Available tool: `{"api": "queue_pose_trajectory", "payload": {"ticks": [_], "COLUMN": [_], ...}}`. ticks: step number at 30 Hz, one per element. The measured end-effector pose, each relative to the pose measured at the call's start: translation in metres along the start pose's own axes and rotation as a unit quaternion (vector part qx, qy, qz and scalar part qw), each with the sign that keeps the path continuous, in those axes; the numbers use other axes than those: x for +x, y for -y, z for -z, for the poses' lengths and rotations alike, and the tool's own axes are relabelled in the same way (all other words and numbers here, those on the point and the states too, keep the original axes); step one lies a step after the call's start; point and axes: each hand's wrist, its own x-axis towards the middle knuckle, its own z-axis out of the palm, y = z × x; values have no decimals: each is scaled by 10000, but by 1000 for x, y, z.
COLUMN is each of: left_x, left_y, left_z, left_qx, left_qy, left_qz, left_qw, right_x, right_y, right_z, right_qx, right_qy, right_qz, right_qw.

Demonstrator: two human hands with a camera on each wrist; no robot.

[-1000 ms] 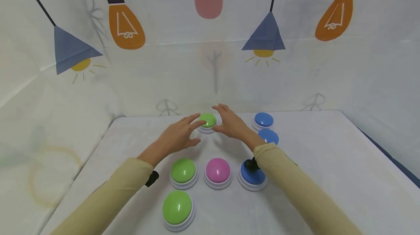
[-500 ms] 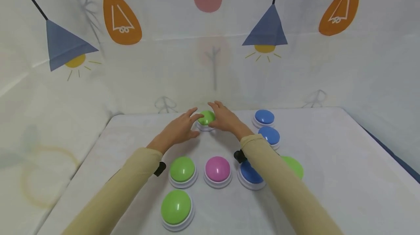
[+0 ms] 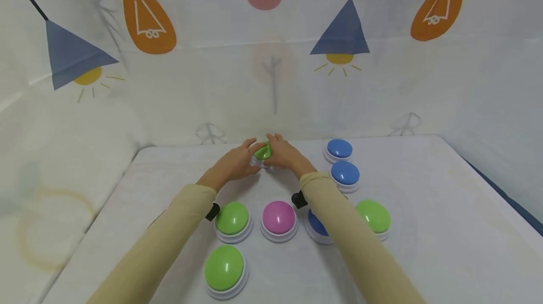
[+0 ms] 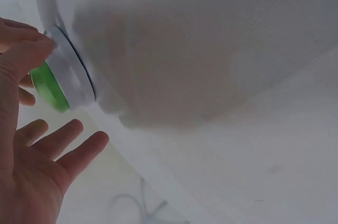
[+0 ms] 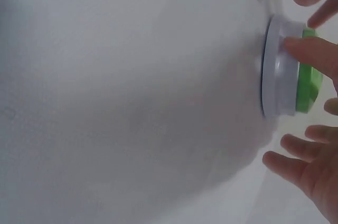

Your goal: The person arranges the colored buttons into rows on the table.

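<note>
In the head view both hands meet at the far green push button (image 3: 264, 152), a dome on a round white base near the table's back edge. On its left side is my left hand (image 3: 237, 160); in the left wrist view a thumb (image 4: 31, 55) lies against the white base, with several fingers (image 4: 79, 155) spread apart from it. From the right, my right hand (image 3: 286, 154) reaches round the same button. The right wrist view shows its thumb (image 5: 311, 55) touching the base and its outer fingers (image 5: 290, 163) spread, clear of the base. Hands partly hide the dome.
Nearer stand a green button (image 3: 232, 219), a pink button (image 3: 278, 218) and a front green button (image 3: 224, 268). Two blue buttons (image 3: 339, 148) are at the back right. The right sleeve (image 3: 339, 228) partly covers another blue button (image 3: 317, 224), beside a green one (image 3: 374, 216).
Both hands have closed in on the far green button from either side. The right forearm has shifted left, uncovering the green button at the right. The head view has tilted slightly downward.
</note>
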Motion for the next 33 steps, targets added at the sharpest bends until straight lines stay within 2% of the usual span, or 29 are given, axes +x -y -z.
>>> {"api": "queue_pose_trajectory", "payload": {"ticks": [5, 9, 17, 26, 33], "left_x": [2, 3, 4, 2, -1], "left_y": [0, 1, -1, -2, 1], "left_z": [-1, -3, -6, -3, -1], "left_qx": [-168, -230, -264, -175, 18], "left_qy": [442, 641, 654, 668, 485], "left_qz": [262, 375, 335, 357, 95], "left_qw": [9985, 9970, 9969, 9970, 9988], "right_x": [2, 3, 4, 3, 1], "right_y": [0, 0, -1, -3, -3], "right_z": [-2, -4, -5, -6, -6], "right_qx": [269, 59, -42, -3, 54], "right_qy": [218, 309, 228, 103, 69], "right_qz": [2, -38, -170, -57, 103], "right_qw": [9994, 9995, 9996, 9999, 9999]}}
